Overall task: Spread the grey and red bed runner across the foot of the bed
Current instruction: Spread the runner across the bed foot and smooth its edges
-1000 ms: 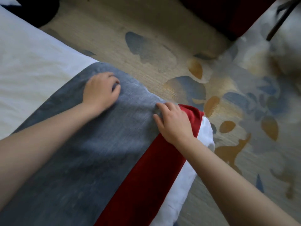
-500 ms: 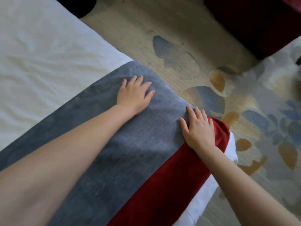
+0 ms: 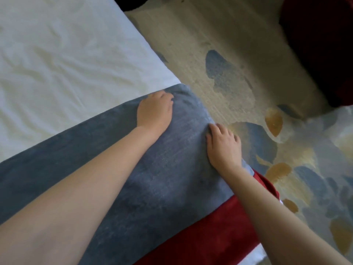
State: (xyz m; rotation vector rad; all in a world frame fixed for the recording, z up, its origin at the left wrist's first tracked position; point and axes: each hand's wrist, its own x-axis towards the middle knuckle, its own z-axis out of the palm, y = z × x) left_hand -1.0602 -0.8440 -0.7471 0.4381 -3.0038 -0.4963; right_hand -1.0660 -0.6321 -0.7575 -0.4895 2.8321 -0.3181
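The bed runner [image 3: 172, 178] lies across the foot of the white bed [image 3: 57, 64], with a wide grey band and a red band [image 3: 210, 236] along its near side. Its end hangs over the bed's side by the carpet. My left hand [image 3: 154, 111] rests on the grey band near the far corner, fingers curled into the cloth. My right hand [image 3: 223, 148] sits at the edge of the bed, where its bent fingers grip the runner's end. Both forearms stretch over the runner.
A patterned carpet [image 3: 267, 111] with blue and ochre shapes runs beside the bed. A dark red piece of furniture [image 3: 324, 44] stands at the upper right. A dark object [image 3: 129, 2] lies on the floor at the top edge.
Both hands lay flat on the runner half a second ago; now their fingers are curled on it. The right hand has moved from the red band's end onto the grey band's edge.
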